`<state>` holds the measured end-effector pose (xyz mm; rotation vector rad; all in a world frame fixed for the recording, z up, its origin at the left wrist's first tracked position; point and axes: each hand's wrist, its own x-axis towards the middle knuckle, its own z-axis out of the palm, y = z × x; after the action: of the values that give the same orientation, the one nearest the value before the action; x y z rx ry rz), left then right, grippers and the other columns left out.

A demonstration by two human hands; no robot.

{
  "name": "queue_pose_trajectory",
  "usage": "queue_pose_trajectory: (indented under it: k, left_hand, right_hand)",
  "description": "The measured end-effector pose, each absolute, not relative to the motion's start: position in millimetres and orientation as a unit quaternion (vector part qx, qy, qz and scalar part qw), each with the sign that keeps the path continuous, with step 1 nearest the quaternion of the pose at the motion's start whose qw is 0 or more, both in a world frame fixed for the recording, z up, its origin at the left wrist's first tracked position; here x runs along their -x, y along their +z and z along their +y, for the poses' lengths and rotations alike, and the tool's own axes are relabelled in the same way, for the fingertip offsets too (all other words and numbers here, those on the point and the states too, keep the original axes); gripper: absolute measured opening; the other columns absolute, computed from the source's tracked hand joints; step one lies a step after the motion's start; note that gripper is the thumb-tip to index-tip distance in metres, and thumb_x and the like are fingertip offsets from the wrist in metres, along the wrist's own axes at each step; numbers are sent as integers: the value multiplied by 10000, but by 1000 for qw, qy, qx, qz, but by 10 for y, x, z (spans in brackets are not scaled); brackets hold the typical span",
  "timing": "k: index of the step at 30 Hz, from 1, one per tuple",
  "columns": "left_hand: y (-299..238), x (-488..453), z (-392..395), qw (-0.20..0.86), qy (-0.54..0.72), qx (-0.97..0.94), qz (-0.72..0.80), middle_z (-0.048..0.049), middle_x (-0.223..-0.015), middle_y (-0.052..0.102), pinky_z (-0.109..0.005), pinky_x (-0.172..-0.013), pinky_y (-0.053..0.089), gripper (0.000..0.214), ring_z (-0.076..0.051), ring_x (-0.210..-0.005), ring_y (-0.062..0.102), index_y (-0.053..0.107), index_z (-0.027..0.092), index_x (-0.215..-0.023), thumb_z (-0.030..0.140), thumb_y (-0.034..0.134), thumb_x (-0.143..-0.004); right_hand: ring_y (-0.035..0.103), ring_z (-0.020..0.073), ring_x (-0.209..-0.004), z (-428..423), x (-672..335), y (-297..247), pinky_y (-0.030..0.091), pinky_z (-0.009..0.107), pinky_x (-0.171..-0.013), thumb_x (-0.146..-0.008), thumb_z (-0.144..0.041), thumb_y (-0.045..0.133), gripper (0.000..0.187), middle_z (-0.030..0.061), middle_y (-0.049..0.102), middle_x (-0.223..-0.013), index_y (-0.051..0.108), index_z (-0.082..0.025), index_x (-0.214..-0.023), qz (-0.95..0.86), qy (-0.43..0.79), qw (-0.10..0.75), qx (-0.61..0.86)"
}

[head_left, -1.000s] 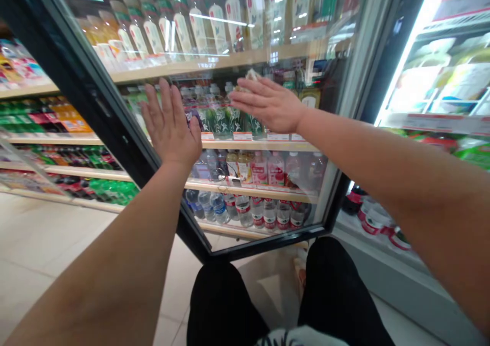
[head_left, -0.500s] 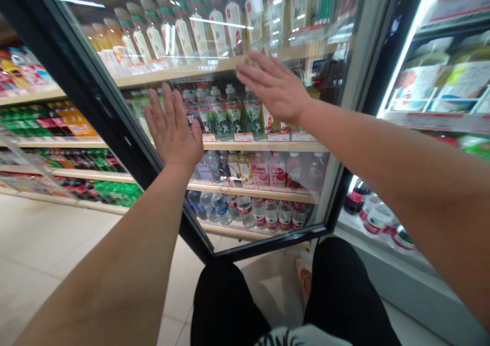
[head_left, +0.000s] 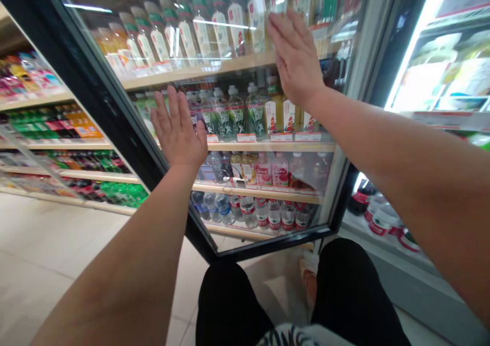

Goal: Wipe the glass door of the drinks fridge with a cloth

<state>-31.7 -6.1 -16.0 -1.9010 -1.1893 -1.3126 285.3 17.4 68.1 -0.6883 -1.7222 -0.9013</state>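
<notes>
A glass cooler door (head_left: 277, 243) with a black frame stands swung out in front of me. Both palms face its pane. My left hand (head_left: 178, 131) is spread flat at the left part of the glass, close to the frame, and holds nothing. Higher up and to the right, my right hand (head_left: 295, 60) lies with its fingers stretched out at the pane, also without anything in it. Whether each palm fully touches the glass I cannot tell. Through the pane show shelved drinks, among them green-labelled bottles (head_left: 236, 112) between my hands.
To the right is the lit cooler interior with large bottles (head_left: 431, 75) and a lower shelf of drinks (head_left: 383, 218). Shelves of soda bottles (head_left: 49, 124) run along the left. My knees are near the door's bottom edge, above a tiled floor (head_left: 46, 244).
My right hand has moved up and a little right across the glass, its fingers now pointing more upward. My left hand keeps about the same place on the pane. The view has shifted slightly.
</notes>
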Motion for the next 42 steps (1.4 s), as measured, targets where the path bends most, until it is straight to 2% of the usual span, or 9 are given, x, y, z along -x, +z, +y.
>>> queue_pose_trajectory:
  k: [9,14,18,21,25,28,33,38,42]
  left_hand:
    - [-148,314,-75,219,-512,710,-432,49,-1720,127,-456,-1347,-111,755,-221,-1582,-99,277,237,-1651,530,473,-984]
    - [-159,328,-62,249,-495,710,-434,29,-1725,98,-474,-1348,-88,727,-216,-1591,-86,244,214,-1657,450,443,-998]
    - [-166,321,-67,260,-497,706,-432,42,-1721,96,-484,-1353,-72,722,-198,-1589,-88,244,197,-1658,417,426,-995]
    - [-163,320,-74,247,-502,711,-427,49,-1718,97,-488,-1355,-82,724,-196,-1587,-90,250,211,-1658,447,432,-998]
    - [-161,326,-74,246,-504,708,-428,57,-1717,106,-473,-1355,-82,730,-195,-1582,-91,262,233,-1654,535,403,-1005]
    - [-164,325,-64,256,-502,705,-431,52,-1717,114,-449,-1353,-82,739,-192,-1580,-96,268,214,-1652,554,374,-1005]
    - [-173,324,-50,266,-498,702,-434,86,-1714,102,-407,-1349,-85,719,-177,-1583,-87,254,234,-1655,531,374,-1012]
    - [-177,335,-44,269,-495,703,-435,92,-1720,79,-400,-1347,-104,706,-181,-1589,-86,226,271,-1662,482,411,-1015]
    - [-174,333,-42,283,-479,702,-445,27,-1733,99,-418,-1344,-102,717,-201,-1594,-100,220,192,-1661,452,408,-1019]
  right_hand:
    - [296,156,-1563,305,-2882,387,122,374,-1316,-958,-393,292,613,-32,483,-1579,531,-292,-1513,-799,-359,411,252]
    - [287,173,-1572,432,-2736,631,114,314,-1318,-913,-429,333,633,-122,424,-1595,515,-401,-1518,-736,-356,517,254]
    - [259,181,-1580,260,-2486,336,86,439,-1335,-950,-392,270,635,-59,445,-1599,508,-310,-1533,-800,-325,432,262]
    - [265,185,-1572,153,-2411,383,90,402,-1319,-939,-416,199,685,-14,473,-1590,530,-236,-1511,-834,-319,369,259]
    - [276,156,-1574,182,-2357,663,173,333,-1306,-925,-368,243,662,-69,414,-1623,499,-326,-1534,-762,-371,432,309]
    - [233,187,-1592,158,-2249,502,164,424,-1329,-953,-257,227,655,-54,387,-1646,460,-262,-1565,-752,-377,447,305]
    - [236,170,-1585,87,-2127,322,119,482,-1337,-975,-216,211,636,-77,409,-1633,451,-260,-1563,-857,-357,286,238]
    - [212,150,-1595,223,-2032,844,88,323,-1333,-894,-305,302,701,-163,331,-1652,418,-384,-1580,-776,-378,405,301]
    - [245,205,-1585,117,-1880,622,122,435,-1333,-936,-173,201,687,-31,390,-1648,456,-218,-1573,-776,-396,404,280]
